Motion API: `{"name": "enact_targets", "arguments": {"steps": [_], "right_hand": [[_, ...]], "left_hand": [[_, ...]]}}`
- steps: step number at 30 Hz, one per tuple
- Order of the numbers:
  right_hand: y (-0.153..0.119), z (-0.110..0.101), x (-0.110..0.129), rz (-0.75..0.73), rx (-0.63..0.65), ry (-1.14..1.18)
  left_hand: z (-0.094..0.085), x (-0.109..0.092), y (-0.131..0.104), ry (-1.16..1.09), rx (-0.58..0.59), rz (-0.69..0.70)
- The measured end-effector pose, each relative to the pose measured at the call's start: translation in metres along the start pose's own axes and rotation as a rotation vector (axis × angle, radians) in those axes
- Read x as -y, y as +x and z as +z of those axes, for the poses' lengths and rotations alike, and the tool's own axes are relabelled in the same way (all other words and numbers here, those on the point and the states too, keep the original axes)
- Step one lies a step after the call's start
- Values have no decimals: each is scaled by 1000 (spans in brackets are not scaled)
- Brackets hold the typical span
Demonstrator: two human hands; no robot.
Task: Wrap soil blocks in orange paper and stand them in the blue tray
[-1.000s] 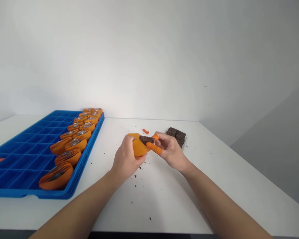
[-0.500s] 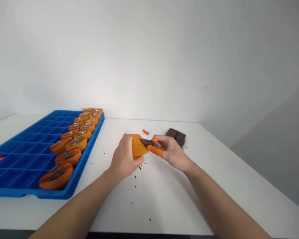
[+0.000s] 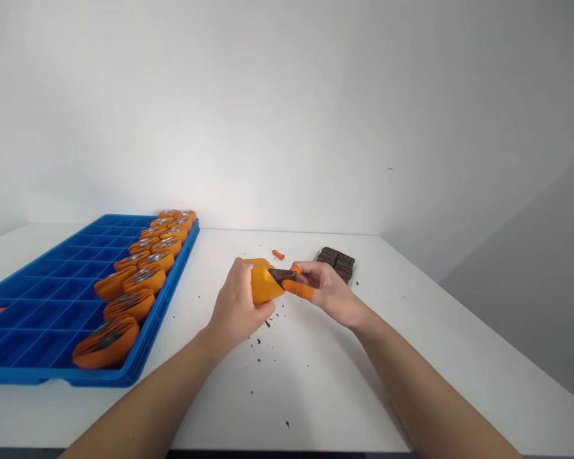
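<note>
My left hand (image 3: 239, 303) is wrapped round an orange-yellow pouch (image 3: 264, 284) above the middle of the white table. Orange covers sit on the thumb and a finger of my right hand (image 3: 325, 290), which pinches a dark brown flat piece (image 3: 282, 275) at the pouch's right-hand opening. The piece's left end meets the pouch; how far it goes inside is hidden.
A blue compartment tray (image 3: 71, 269) at the left holds several orange pouches (image 3: 131, 305) along its right side. Behind my right hand lies a container of dark pieces (image 3: 337, 262). An orange finger cover (image 3: 278, 255) and dark crumbs lie on the table (image 3: 229, 395).
The view has shifted slightly. Both hands keep their hold, and the dark piece shows a little wider at the pouch's opening.
</note>
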State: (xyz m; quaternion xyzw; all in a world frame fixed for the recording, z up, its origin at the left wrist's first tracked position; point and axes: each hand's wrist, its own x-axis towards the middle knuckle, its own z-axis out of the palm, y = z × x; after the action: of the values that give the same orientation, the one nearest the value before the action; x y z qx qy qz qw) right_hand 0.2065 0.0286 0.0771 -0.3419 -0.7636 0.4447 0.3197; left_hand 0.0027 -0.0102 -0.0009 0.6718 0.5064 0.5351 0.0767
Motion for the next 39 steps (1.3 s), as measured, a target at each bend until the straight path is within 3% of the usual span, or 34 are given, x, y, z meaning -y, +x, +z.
{"name": "enact_targets", "arguments": {"steps": [20,39], "right_hand": [[-1,2,3,-7,-10,6],[2,0,-7,-5,5,-22]], "left_hand": [[3,0,-1,-35,-62,75],[3,5,-2,23,43,62]]}}
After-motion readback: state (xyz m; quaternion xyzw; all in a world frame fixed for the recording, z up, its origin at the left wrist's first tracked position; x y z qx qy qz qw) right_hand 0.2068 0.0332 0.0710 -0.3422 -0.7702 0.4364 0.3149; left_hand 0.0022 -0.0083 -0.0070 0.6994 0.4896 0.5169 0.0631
